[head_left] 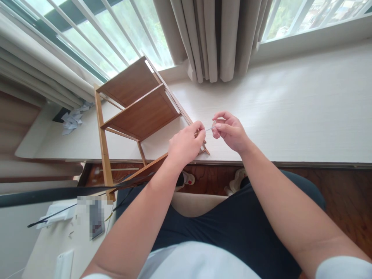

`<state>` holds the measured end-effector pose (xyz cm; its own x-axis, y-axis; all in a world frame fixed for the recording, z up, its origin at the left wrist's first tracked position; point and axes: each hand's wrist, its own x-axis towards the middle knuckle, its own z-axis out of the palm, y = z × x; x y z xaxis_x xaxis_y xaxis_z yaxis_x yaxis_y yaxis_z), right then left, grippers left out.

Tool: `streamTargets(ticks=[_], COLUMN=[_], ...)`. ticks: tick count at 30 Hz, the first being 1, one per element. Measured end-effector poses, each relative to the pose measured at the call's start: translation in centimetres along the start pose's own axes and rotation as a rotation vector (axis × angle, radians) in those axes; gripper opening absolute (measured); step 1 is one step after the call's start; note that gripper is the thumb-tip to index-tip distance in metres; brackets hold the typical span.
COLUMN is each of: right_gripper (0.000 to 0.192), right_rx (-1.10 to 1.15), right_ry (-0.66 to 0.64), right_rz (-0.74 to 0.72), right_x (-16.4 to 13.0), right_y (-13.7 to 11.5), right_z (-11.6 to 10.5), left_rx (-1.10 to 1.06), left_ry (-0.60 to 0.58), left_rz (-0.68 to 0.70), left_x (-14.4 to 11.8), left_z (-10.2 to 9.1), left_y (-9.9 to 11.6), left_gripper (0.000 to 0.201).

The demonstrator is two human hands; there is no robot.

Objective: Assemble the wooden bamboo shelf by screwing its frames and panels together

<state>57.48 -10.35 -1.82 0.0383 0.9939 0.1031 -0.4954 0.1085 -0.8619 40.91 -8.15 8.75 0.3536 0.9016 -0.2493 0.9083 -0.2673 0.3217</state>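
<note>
My left hand [186, 143] and my right hand [229, 130] meet above the front edge of a white window ledge [290, 116]. Between their fingertips they pinch a thin, pale, straight thing [209, 128], too small to name. Just left of my hands a wooden shelf rack [139, 116] lies tipped on its side on the ledge. One corner of the rack sits under my left hand, and its lower part hangs over the ledge's edge toward the floor.
Grey curtains [212, 38] hang at the back in front of barred windows. Crumpled white paper [72, 118] lies at the ledge's left end. My legs and shoes are below, over a dark wooden floor [343, 193]. A white surface with small items [61, 232] is at lower left.
</note>
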Motion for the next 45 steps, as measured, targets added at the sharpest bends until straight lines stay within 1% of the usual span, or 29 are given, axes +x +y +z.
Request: streamTargets(ticks=[3, 7, 11, 15, 23, 28, 33, 38, 45], right_gripper=[0.030, 0.030, 0.033, 0.035, 0.033, 0.032, 0.033, 0.033, 0.036], right_rx=[-0.026, -0.072, -0.126, -0.157, -0.187, -0.175, -0.189, -0.181, -0.196], right_ry=[-0.030, -0.026, -0.018, -0.018, -0.010, 0.001, 0.020, 0.016, 0.026], right_rz=[0.006, 0.009, 0.010, -0.005, -0.019, -0.008, 0.010, 0.004, 0.005], right_x=[0.0, 0.0, 0.0, 0.0, 0.1, 0.1, 0.1, 0.1, 0.3], right_y=[-0.1, -0.2, -0.3, -0.2, 0.1, -0.2, -0.3, -0.3, -0.2], right_z=[-0.6, -0.9, -0.9, -1.0, -1.3, -1.1, -1.0, -1.1, -1.1], left_rx=[-0.001, -0.004, 0.004, 0.010, 0.037, 0.069, 0.113, 0.143, 0.202], left_ry=[0.003, 0.001, -0.003, 0.001, 0.007, 0.039, 0.062, 0.111, 0.294], left_rz=[0.009, 0.009, -0.005, 0.019, 0.023, 0.039, 0.014, 0.022, 0.043], left_x=[0.0, -0.1, -0.2, -0.1, -0.3, -0.5, -0.5, -0.5, -0.9], left_z=[0.0, 0.0, 0.0, 0.0, 0.1, 0.3, 0.6, 1.1, 1.8], left_y=[-0.1, 0.1, 0.2, 0.2, 0.2, 0.2, 0.4, 0.4, 0.4], left_gripper=[0.021, 0.021, 0.021, 0.022, 0.022, 0.022, 0.022, 0.023, 0.025])
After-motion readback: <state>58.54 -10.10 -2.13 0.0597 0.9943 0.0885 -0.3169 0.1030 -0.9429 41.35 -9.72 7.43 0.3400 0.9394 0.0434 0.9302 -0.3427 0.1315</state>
